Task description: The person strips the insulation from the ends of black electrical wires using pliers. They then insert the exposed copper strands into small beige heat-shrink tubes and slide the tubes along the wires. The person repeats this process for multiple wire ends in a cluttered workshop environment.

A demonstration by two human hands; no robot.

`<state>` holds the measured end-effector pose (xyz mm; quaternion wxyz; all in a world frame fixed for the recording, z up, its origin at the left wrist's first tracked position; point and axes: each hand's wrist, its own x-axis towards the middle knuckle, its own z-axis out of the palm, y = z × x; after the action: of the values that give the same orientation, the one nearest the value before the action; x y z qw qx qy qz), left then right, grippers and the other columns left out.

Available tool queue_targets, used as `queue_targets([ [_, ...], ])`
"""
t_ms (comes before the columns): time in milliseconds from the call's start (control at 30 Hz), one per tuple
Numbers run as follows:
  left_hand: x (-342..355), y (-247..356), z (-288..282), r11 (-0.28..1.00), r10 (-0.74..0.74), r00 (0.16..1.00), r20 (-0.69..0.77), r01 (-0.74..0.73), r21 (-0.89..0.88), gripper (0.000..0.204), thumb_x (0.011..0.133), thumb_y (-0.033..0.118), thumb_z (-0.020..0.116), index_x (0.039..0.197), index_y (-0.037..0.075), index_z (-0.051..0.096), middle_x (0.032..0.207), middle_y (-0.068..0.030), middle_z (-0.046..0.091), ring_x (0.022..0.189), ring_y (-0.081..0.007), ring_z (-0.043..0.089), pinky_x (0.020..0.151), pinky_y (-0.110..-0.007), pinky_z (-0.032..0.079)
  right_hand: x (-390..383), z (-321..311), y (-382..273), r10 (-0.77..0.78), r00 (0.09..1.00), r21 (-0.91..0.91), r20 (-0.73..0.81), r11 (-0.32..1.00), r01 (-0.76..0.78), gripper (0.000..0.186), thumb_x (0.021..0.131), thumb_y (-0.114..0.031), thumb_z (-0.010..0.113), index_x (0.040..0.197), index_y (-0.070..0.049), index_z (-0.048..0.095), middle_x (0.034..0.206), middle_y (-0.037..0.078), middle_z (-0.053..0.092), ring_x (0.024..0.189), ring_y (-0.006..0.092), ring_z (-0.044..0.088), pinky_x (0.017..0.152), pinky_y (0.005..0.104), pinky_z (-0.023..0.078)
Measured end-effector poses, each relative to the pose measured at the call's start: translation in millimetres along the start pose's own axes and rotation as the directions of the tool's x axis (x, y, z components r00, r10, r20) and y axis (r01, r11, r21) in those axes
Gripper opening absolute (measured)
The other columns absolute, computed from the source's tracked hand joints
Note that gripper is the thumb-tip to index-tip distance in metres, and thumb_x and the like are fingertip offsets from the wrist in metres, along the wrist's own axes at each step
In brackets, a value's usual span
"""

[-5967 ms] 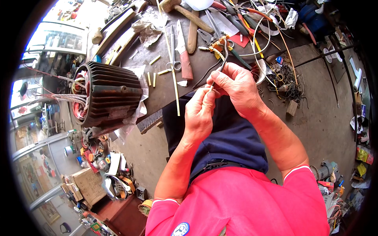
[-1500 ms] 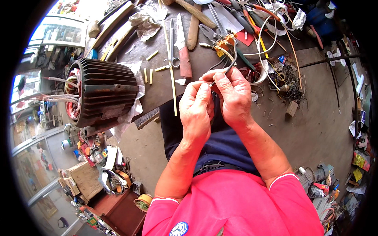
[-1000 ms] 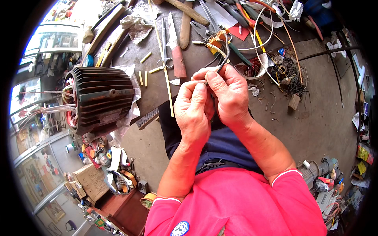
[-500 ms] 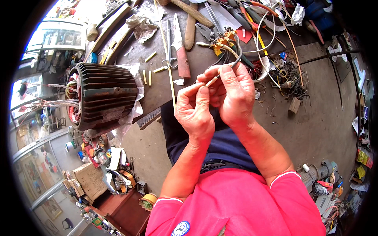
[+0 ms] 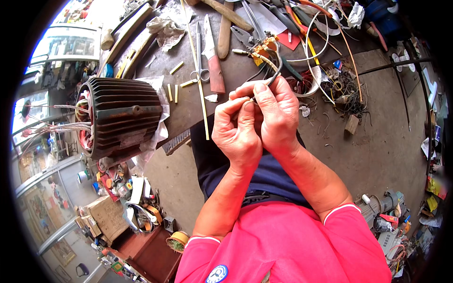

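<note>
My right hand [image 5: 278,118] pinches a black wire [image 5: 276,70] that runs down from an orange terminal block [image 5: 264,49] on the bench [image 5: 184,113]. My left hand [image 5: 238,132] meets it, thumb and forefinger closed at the wire's end, which the fingers mostly hide. Left of my hands lies a finned motor housing [image 5: 125,115] with bundles of leads out of its open end. Nearby are scissors [image 5: 199,74], a knife with a red handle [image 5: 215,75], a long pale yellow strip [image 5: 204,113] and several short yellow tube pieces [image 5: 175,93].
Wooden-handled mallets [image 5: 226,14], pliers and loose cables crowd the bench's back. A tangle of wire [image 5: 349,99] and a wood block [image 5: 351,124] are at the right. Boxes [image 5: 106,214], a plant pot [image 5: 179,238] and machine parts [image 5: 389,221] stand low on both sides.
My fingertips have drawn closer together over the wire end, covering the pale tip seen half a second ago. Both hands stay pinched near the same spot.
</note>
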<state>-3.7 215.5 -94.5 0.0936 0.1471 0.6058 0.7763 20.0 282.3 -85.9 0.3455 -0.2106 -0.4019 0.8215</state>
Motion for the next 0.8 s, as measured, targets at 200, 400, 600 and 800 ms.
queue_targets([
  [200,3,3,1,0.999,0.009,0.997,0.071,-0.012,0.047,0.013,0.094,-0.001,0.067,0.107,-0.001,0.062,0.097,-0.0048,0.069,0.087,-0.0079,0.064,0.080,-0.022,0.052,5,-6,-4,0.088,0.996,0.085,0.033,0.992,-0.090,0.016,0.104,-0.011,0.049,0.102,0.001,0.059,0.098,0.016,0.069,0.087,0.0179,0.067,0.082,0.0321,0.057],
  [400,20,37,25,0.974,0.011,0.965,0.262,0.049,-0.220,0.033,0.088,-0.009,0.070,0.120,-0.007,0.063,0.115,-0.0149,0.069,0.111,-0.0186,0.064,0.098,-0.029,0.049,14,-7,-56,0.320,0.936,0.440,0.145,0.826,-0.351,0.037,0.107,-0.029,0.038,0.105,0.000,0.060,0.110,0.020,0.067,0.096,0.0257,0.067,0.091,0.0411,0.054],
  [600,55,50,44,0.858,0.400,0.818,0.414,-0.492,0.144,0.027,0.083,-0.003,0.077,0.109,0.001,0.071,0.096,-0.0107,0.067,0.081,-0.0151,0.062,0.068,-0.026,0.050,29,-12,-72,0.248,0.968,0.374,0.031,0.895,-0.241,0.035,0.107,-0.030,0.044,0.104,0.001,0.061,0.096,0.010,0.067,0.084,0.0178,0.067,0.080,0.0334,0.057],
  [800,75,54,51,0.867,0.379,0.831,0.408,-0.473,0.159,0.019,0.084,0.001,0.078,0.101,0.001,0.069,0.097,-0.0106,0.065,0.089,-0.0176,0.062,0.079,-0.027,0.049,30,-36,-67,-0.172,0.985,-0.300,-0.029,0.941,0.156,0.018,0.096,-0.008,0.066,0.110,0.000,0.060,0.102,0.008,0.063,0.078,0.0087,0.062,0.071,0.0227,0.052],
])
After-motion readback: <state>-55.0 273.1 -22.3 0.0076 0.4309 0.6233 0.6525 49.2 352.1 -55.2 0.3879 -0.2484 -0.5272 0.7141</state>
